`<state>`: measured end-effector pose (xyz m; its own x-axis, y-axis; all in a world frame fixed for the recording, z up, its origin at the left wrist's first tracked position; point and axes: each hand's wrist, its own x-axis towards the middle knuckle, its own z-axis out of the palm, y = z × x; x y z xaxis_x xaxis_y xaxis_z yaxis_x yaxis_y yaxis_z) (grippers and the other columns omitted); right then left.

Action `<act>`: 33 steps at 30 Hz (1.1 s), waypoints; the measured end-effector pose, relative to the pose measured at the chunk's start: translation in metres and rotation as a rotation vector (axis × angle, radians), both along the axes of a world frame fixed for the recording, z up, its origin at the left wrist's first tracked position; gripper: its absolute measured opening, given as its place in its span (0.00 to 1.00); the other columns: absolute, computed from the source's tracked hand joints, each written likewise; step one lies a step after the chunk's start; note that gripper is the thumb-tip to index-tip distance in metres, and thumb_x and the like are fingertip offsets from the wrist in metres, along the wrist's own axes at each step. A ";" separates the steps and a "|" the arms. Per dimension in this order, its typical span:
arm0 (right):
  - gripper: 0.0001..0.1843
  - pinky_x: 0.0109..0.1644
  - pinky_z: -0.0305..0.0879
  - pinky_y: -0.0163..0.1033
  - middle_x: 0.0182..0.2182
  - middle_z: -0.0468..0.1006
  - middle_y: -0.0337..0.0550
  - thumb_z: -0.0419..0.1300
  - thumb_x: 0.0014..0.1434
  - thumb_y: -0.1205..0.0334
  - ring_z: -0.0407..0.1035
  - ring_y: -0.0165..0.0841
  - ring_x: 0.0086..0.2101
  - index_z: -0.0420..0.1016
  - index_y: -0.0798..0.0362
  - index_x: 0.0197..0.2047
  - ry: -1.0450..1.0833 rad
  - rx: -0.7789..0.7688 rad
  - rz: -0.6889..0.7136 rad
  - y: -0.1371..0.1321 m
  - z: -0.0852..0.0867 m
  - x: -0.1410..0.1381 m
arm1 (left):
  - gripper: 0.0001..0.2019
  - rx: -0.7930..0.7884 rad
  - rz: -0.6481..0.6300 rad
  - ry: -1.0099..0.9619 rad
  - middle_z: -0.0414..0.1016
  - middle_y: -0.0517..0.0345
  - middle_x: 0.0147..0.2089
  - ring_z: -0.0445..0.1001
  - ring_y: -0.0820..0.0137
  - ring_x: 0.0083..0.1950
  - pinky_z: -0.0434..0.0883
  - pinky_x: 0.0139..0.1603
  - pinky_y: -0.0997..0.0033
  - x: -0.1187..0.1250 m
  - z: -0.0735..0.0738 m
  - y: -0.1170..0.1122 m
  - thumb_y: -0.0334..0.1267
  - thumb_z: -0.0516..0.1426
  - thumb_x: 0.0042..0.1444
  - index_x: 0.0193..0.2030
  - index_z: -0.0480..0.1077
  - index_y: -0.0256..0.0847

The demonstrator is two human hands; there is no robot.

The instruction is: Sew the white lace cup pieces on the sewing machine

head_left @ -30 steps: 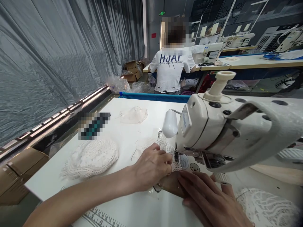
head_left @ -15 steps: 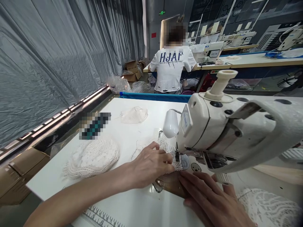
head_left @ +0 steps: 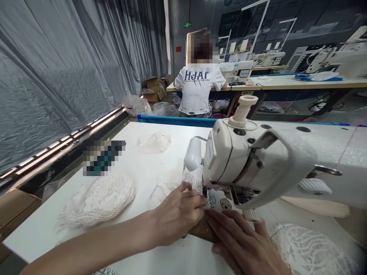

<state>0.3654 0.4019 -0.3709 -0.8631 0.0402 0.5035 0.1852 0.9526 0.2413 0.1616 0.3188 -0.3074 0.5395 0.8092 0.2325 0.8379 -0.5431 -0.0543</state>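
A white sewing machine (head_left: 258, 160) stands on a white table (head_left: 160, 252). A piece of white lace (head_left: 183, 179) lies under its needle. My left hand (head_left: 174, 217) rests on the lace just left of the needle, fingers curled and pinching the fabric edge. My right hand (head_left: 243, 244) lies flat in front of the needle plate with its fingers stretched toward the left hand, pressing down a brownish piece that is mostly hidden beneath both hands.
A heap of white lace pieces (head_left: 97, 200) sits at the left of the table, a thin pale piece (head_left: 153, 142) farther back, more lace (head_left: 309, 252) at the lower right. Grey plastic sheeting (head_left: 57, 68) hangs on the left. A person in a white shirt (head_left: 199, 89) works at another table behind.
The view has shifted, so everything sits a little lower and to the left. My hands stay on the lace at the needle, drawn slightly closer together.
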 end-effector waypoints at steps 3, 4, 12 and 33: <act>0.16 0.46 0.55 0.44 0.53 0.74 0.40 0.49 0.66 0.57 0.70 0.36 0.40 0.71 0.50 0.52 0.019 -0.008 -0.014 -0.001 0.000 0.000 | 0.11 0.046 0.011 0.029 0.72 0.56 0.37 0.67 0.73 0.36 0.61 0.49 0.65 0.005 0.001 -0.001 0.24 0.49 0.59 0.26 0.64 0.35; 0.16 0.46 0.55 0.44 0.51 0.75 0.41 0.49 0.66 0.57 0.70 0.35 0.40 0.72 0.50 0.52 0.026 -0.017 -0.016 -0.001 0.001 0.001 | 0.11 0.069 0.010 0.042 0.72 0.57 0.36 0.67 0.73 0.36 0.61 0.48 0.65 0.006 0.001 -0.001 0.24 0.49 0.59 0.26 0.64 0.35; 0.17 0.45 0.53 0.45 0.39 0.80 0.43 0.49 0.66 0.58 0.72 0.35 0.37 0.68 0.51 0.55 0.098 -0.124 -0.068 0.005 0.003 0.003 | 0.10 0.162 0.014 0.071 0.72 0.57 0.34 0.69 0.73 0.37 0.63 0.47 0.66 0.009 -0.003 -0.002 0.22 0.49 0.59 0.28 0.65 0.35; 0.17 0.44 0.53 0.43 0.41 0.78 0.42 0.52 0.64 0.55 0.71 0.34 0.38 0.68 0.49 0.54 0.059 -0.146 -0.048 0.001 0.001 0.002 | 0.09 0.073 0.083 -0.049 0.72 0.54 0.42 0.69 0.71 0.43 0.63 0.45 0.66 0.007 -0.014 0.000 0.27 0.47 0.63 0.44 0.66 0.36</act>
<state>0.3675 0.4033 -0.3697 -0.8278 0.1572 0.5386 0.2409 0.9665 0.0882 0.1684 0.3183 -0.3218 0.4583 0.8306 0.3164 0.8823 -0.4681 -0.0492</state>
